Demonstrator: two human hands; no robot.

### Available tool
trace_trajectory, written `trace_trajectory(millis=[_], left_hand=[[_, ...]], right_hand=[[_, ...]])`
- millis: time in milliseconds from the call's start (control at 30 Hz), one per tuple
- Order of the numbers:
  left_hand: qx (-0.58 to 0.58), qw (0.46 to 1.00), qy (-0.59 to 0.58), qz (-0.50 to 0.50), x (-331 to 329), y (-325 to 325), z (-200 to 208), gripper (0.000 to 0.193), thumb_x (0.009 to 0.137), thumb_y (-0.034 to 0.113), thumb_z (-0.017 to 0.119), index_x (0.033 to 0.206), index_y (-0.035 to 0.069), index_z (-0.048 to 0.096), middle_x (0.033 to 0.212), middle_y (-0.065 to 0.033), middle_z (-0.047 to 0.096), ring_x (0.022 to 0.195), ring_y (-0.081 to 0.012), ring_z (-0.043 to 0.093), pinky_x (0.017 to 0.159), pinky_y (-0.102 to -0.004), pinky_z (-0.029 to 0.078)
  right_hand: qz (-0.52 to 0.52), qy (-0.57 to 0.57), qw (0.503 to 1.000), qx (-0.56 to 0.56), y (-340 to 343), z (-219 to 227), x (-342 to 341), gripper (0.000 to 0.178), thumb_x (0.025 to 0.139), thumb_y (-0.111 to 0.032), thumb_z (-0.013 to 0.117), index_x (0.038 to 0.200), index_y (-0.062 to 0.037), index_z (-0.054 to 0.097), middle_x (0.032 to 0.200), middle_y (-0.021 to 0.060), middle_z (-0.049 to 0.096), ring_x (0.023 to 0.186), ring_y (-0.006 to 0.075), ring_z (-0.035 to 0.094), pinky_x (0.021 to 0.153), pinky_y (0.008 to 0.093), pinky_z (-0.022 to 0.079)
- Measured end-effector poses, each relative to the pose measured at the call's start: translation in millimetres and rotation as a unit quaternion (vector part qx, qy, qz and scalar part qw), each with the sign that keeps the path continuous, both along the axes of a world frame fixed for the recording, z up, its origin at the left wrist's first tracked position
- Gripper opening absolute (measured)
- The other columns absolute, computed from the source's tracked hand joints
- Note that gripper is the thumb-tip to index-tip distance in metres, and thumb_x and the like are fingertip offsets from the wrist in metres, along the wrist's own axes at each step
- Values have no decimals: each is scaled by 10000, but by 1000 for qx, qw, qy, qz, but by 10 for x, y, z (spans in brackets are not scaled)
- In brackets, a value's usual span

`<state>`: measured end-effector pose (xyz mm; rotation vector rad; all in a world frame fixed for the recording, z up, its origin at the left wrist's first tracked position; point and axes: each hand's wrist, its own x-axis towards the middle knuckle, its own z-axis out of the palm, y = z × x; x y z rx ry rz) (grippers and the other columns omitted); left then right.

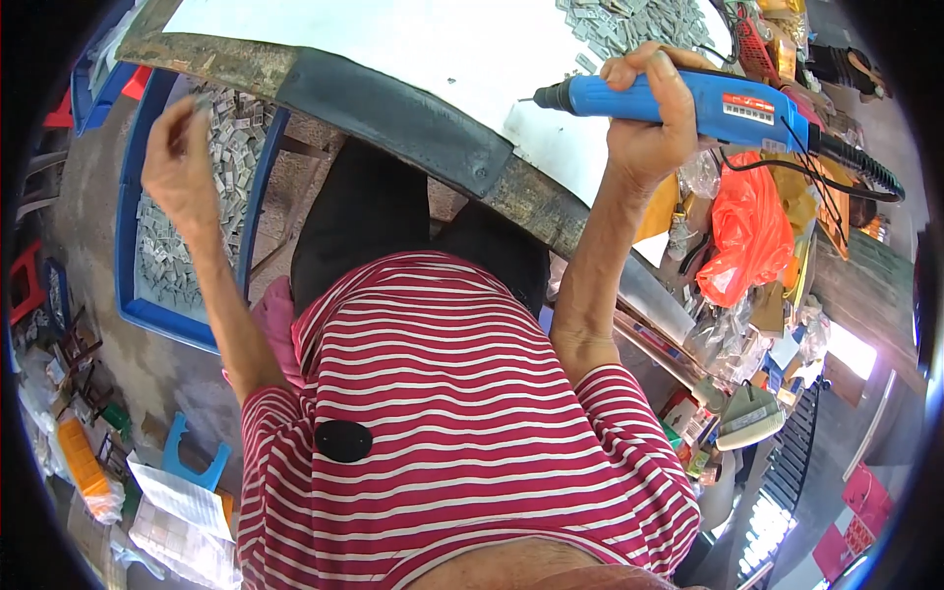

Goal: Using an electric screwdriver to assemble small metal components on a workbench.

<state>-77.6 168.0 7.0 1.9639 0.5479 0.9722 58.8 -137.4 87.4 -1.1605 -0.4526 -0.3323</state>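
Note:
My right hand (649, 133) is wrapped round a blue electric screwdriver (723, 108), its black nose and thin bit pointing left over the white-covered table top (393, 49). A black cable runs from its back end. Over the blue bin (126, 226) at my left, my left hand (182, 177) is closed, a small grey piece (204, 101) at its fingertips. Below it the bin holds many small flat grey pieces (236, 143). A heap of similar grey pieces (639, 25) lies on the far part of the table, beyond the screwdriver.
The table's near edge has a dark padded strip (393, 108). A red plastic bag (747, 236) and assorted clutter sit at right. A blue stool (194, 452) and an orange crate (83, 457) stand on the floor at lower left. Another person (846, 69) is at far right.

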Motion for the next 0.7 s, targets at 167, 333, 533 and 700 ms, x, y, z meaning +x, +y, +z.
trace_trajectory(millis=[167, 333, 533, 700], left_hand=[[58, 980, 161, 103, -503, 649, -412, 193, 798, 100, 622, 970, 14, 637, 820, -24, 628, 704, -78, 540, 638, -222, 446], [87, 987, 105, 84, -331, 359, -338, 182, 796, 67, 609, 972, 28, 638, 867, -59, 630, 719, -127, 566, 671, -241, 456], [44, 963, 21, -266, 260, -992, 262, 152, 752, 25, 603, 903, 18, 622, 860, -120, 608, 811, -250, 589, 730, -316, 468], [93, 932, -33, -348, 634, -1516, 87, 201, 719, 31, 602, 918, 9, 592, 854, -122, 560, 834, -271, 534, 751, -372, 432]], right_hand=[[12, 21, 999, 45, 76, 40, -10, 135, 699, -28, 595, 807, 34, 544, 625, 118, 565, 514, 184, 567, 542, 296, 488], [39, 27, 999, 25, 15, 28, -7, 123, 743, -35, 543, 859, -3, 518, 681, 125, 555, 540, 201, 528, 570, 347, 449], [64, 34, 997, 17, 34, 140, -47, 112, 789, -74, 507, 899, -51, 502, 745, 131, 554, 583, 208, 498, 618, 391, 405], [76, 36, 996, 30, 10, 203, -72, 129, 791, -89, 507, 915, -56, 507, 759, 128, 559, 585, 210, 498, 633, 396, 398]])
